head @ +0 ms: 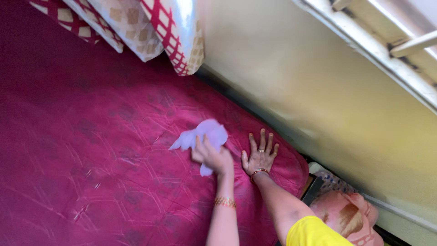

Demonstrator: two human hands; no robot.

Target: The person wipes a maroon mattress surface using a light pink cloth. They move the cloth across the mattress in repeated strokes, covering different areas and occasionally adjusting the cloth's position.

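Crumpled pale lilac cloth [203, 135], blurred, lies on the magenta mattress [91, 150].

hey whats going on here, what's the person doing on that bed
A person is leaning over a dark pink mattress that lies along a yellowish wall. The left hand grips a pale lilac cloth against the mattress surface; the cloth looks blurred. The right hand lies flat on the mattress beside it, fingers spread, close to the edge by the wall. Checked red and cream pillows are stacked at the far end.
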